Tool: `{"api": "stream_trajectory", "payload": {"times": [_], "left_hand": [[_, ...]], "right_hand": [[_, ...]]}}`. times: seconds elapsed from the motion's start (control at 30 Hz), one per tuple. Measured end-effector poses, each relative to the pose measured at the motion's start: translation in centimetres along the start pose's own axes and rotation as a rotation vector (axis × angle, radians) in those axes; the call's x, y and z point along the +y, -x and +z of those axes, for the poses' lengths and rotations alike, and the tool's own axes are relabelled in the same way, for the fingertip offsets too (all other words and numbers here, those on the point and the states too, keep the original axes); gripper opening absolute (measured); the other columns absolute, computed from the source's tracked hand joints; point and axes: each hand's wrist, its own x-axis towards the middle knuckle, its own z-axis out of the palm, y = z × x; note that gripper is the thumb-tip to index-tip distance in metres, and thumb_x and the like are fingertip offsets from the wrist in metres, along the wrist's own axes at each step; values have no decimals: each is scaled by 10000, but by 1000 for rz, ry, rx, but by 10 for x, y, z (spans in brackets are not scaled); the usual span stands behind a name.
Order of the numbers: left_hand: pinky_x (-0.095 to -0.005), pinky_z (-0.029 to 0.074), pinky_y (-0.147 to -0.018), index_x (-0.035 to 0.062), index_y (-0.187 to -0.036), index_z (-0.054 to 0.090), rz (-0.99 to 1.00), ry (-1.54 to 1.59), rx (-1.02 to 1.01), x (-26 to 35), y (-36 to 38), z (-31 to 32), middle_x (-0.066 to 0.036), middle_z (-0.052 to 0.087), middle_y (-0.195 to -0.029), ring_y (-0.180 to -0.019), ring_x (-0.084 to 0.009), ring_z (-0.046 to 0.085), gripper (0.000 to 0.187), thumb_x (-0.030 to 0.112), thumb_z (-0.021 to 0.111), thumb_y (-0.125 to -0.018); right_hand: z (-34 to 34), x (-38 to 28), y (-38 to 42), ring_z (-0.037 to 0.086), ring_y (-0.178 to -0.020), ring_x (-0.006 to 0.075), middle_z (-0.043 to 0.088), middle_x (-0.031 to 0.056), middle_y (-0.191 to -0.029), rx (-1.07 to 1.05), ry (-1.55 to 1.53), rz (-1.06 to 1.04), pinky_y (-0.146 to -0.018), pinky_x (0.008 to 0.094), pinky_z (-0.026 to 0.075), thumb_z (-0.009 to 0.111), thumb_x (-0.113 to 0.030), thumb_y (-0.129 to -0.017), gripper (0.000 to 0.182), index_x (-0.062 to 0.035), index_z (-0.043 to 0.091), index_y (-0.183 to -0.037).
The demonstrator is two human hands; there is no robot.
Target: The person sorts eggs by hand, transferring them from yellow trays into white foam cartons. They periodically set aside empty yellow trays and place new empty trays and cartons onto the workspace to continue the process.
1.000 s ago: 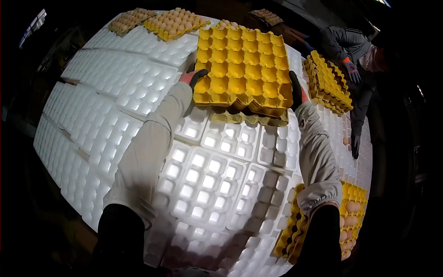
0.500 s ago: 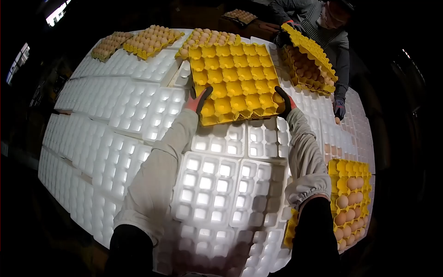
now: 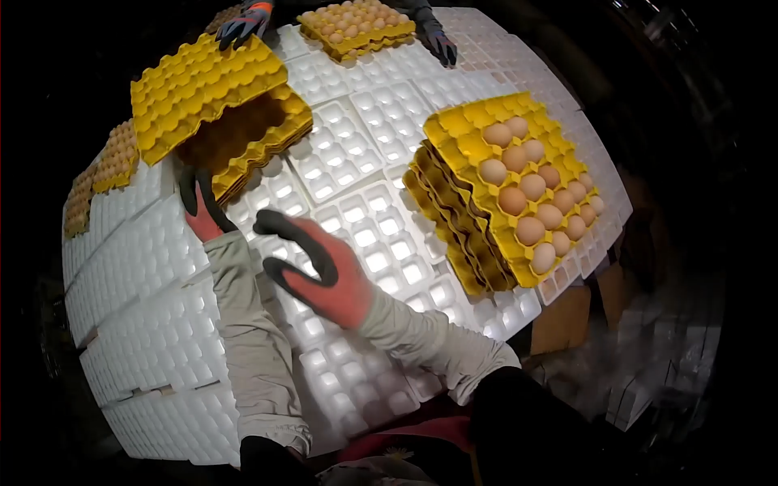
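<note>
My left hand (image 3: 207,212), in a red and black glove, grips the near corner of the lower yellow egg tray (image 3: 253,166); some fingertips are hidden in shadow. Above that tray, another yellow egg tray (image 3: 207,89) tilts up, its underside dark. A co-worker's grey-gloved hand (image 3: 243,26) lies on its top edge. My right hand (image 3: 316,263) hovers over the white foam trays (image 3: 365,227), thumb and fingers apart, holding nothing. To its right stands a stack of yellow egg trays (image 3: 462,235), with several brown eggs (image 3: 531,186) in the top one.
At the far edge sits a yellow tray full of eggs (image 3: 356,28), beside the co-worker's other gloved hand (image 3: 440,44). More filled egg trays (image 3: 117,154) line the left edge. White foam trays cover the surface. Cardboard (image 3: 561,320) shows below the right edge.
My view has swung right. Both my hands held an empty yellow egg tray; now my right hand is off it and open, while my left stays at a yellow tray on the left.
</note>
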Motion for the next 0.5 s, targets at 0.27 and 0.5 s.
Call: {"api": "stream_trajectory", "payload": {"times": [0.27,0.5], "left_hand": [[-403,414,-965,52,-1263,475,-1226,947,-325,96,184,69,-161,489,-1265,-1164,-283,487,422,301,474,-922],[-333,454,-852,76,-1216,521,-1434,813,-263,122,251,205,-52,567,-1156,-1027,-197,557,475,400,549,-871]], "right_hand": [[-268,-214,60,591,-1008,207,620,163,-1067,461,752,-320,-903,319,442,424,-90,-916,328,94,516,-1172],[-568,-45,29,621,-872,212,629,77,-1010,549,196,800,-783,351,505,579,-442,-852,459,-79,568,-1132]]}}
